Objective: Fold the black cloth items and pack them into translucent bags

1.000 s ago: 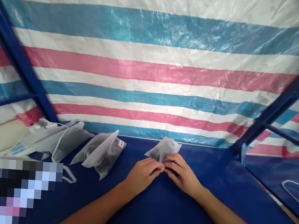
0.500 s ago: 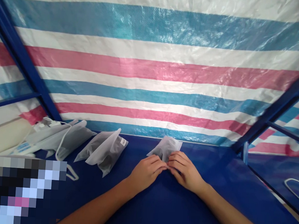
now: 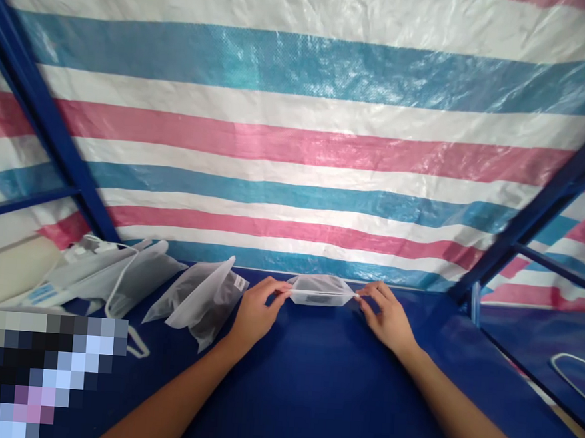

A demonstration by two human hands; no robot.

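Note:
A frosted translucent bag [image 3: 320, 290] is stretched flat between my hands near the back of the blue surface [image 3: 306, 380], its white edge running level toward me. My left hand [image 3: 262, 310] pinches the left end of that edge, and my right hand [image 3: 386, 318] pinches the right end. Something grey shows faintly inside the bag. To the left of my left hand stands another frosted bag [image 3: 201, 299] with dark contents and a small white label.
More frosted bags [image 3: 143, 275] and a white hanger [image 3: 117, 287] lie at the left. Blue metal posts [image 3: 82, 184] rise at both sides, with a striped plastic sheet [image 3: 302, 146] behind. Another white hanger [image 3: 575, 362] is at the far right.
My hands have moved apart from the middle to the two ends of the bag's edge. The bag, bunched up before, is now pulled straight. The view has tilted slightly upward.

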